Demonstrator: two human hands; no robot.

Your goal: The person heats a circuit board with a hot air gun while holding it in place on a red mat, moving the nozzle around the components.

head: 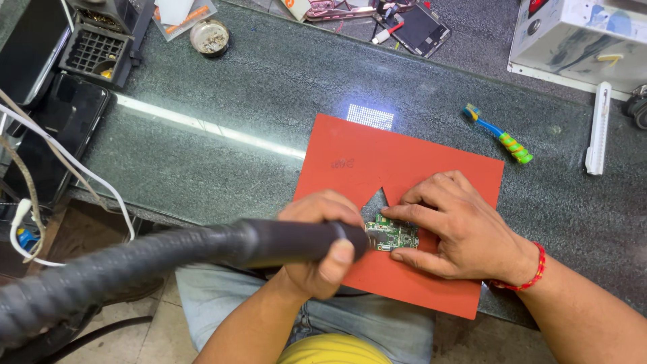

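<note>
One small green circuit board (393, 234) lies at lower centre on one red mat (350, 162). Left hand (322, 243) curls its fingers tight around one black hot-air handle (283, 241), nozzle at the board's left edge. Right hand (465, 229) pins the board with spread fingers. Beyond, the dark surface (256, 114) lies open; one toothbrush (499, 135) rests upper right.

The counter (283, 87) looks like dark speckled stone, smooth and shiny. The red mat (404, 162) on it looks soft, flat and matt. The black tool handle (290, 241) looks like dull plastic, with a ribbed hose. The toothbrush (502, 137) is bright, glossy plastic.
</note>
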